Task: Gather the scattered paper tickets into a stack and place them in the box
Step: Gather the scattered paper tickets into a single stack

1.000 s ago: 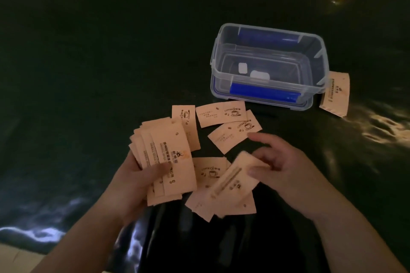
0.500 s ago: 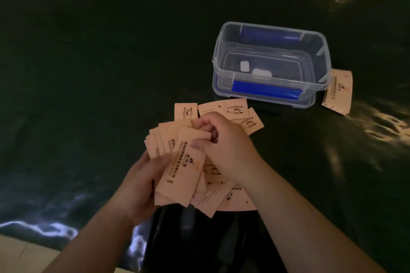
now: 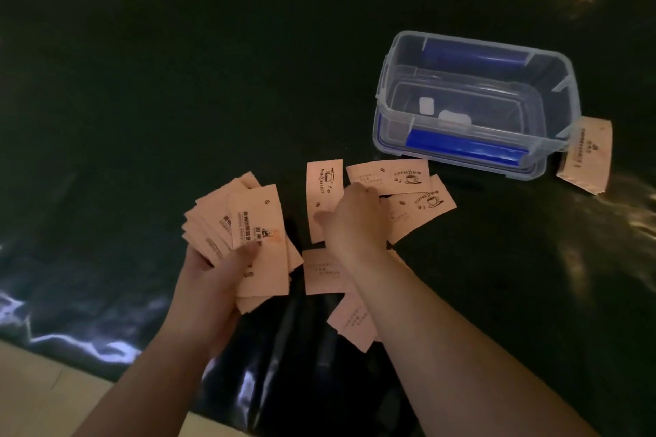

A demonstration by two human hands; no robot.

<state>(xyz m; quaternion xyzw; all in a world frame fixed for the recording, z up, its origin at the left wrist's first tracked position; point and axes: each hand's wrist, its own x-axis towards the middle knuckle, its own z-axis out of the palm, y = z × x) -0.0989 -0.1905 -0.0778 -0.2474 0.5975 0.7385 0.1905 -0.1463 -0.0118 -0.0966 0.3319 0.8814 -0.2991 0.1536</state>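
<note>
My left hand [image 3: 209, 280] holds a fanned stack of pale pink tickets [image 3: 255, 234], thumb pressed on the top one. My right hand [image 3: 355, 220] rests palm down on the loose tickets on the dark sheet, fingers curled over them; whether it grips one I cannot tell. Around it lie an upright coffee-cup ticket [image 3: 324, 184], a flat one [image 3: 388, 176], a slanted one [image 3: 422, 209], and two more near my forearm [image 3: 324, 271] [image 3: 351, 325]. The clear plastic box [image 3: 390, 74] with blue clips stands open at the back right. Another ticket [image 3: 587, 156] lies to its right.
A dark, glossy, wrinkled sheet [image 3: 177, 64] covers the table. Its near edge shows pale table surface [image 3: 42, 397] at the lower left. Two small white pieces [image 3: 454, 119] lie inside the box.
My right hand has left the stack after laying a ticket on it and has moved right and forward onto the loose tickets. The camera view has shifted left.
</note>
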